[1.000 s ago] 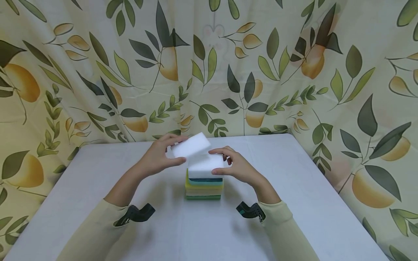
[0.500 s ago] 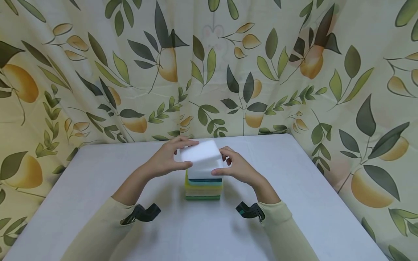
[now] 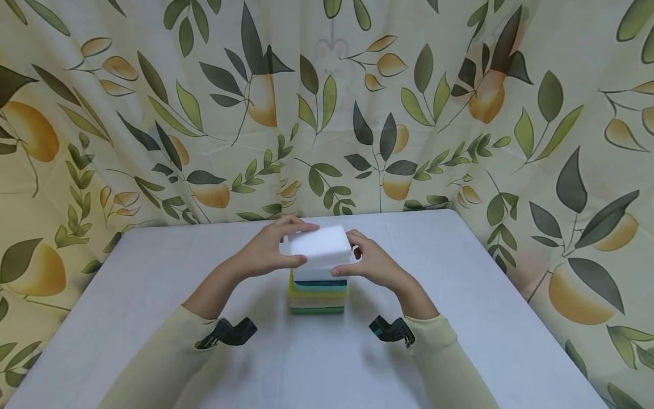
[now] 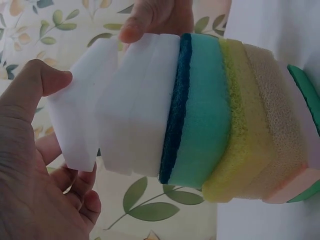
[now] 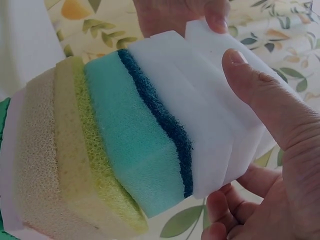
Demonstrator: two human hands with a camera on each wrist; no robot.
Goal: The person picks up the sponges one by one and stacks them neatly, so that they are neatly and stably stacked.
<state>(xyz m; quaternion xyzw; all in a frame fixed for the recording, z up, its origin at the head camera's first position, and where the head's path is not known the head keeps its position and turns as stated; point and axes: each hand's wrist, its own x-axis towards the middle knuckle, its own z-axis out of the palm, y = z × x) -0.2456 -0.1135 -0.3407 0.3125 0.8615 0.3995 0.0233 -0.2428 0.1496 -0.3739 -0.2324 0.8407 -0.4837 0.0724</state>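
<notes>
Backdrop: leaf-and-lemon curtain (image 3: 153, 113) hangs behind and to both sides of a pale grey table (image 3: 460, 295).
Left sleeve: cream cuff with a black camera clip (image 3: 227, 333), left of and nearer the viewer than the sponge stack (image 3: 318, 292).
Left hand (image 3: 265, 253): on the stack's left side, thumb at the near edge and fingers over the far edge of the white sponge (image 3: 320, 249), pinching it; the left wrist view shows the thumb (image 4: 42, 82) touching the sponge's edge.
White sponge: on top of the stack, resting slightly askew on a second white block (image 4: 137, 105), its edges not quite square with those below.
Sponge stack: stands upright in the middle of the table. From the top: two white blocks, a teal sponge (image 4: 202, 107) with a dark blue scrub face, a yellow sponge (image 4: 245, 117), a tan one, a pink one, and a green layer (image 3: 318, 309) against the table.
Right hand (image 3: 375, 262): on the stack's right side, thumb (image 5: 260, 95) pressed to the white block's near edge, fingers curled round the far side, gripping the top of the stack.
Right sleeve: cream cuff with a dark clip (image 3: 392, 330), right of the stack and nearer the viewer.
Progress: by my judgement the top piece is seated; squaring it up and letting go appear to be left.
</notes>
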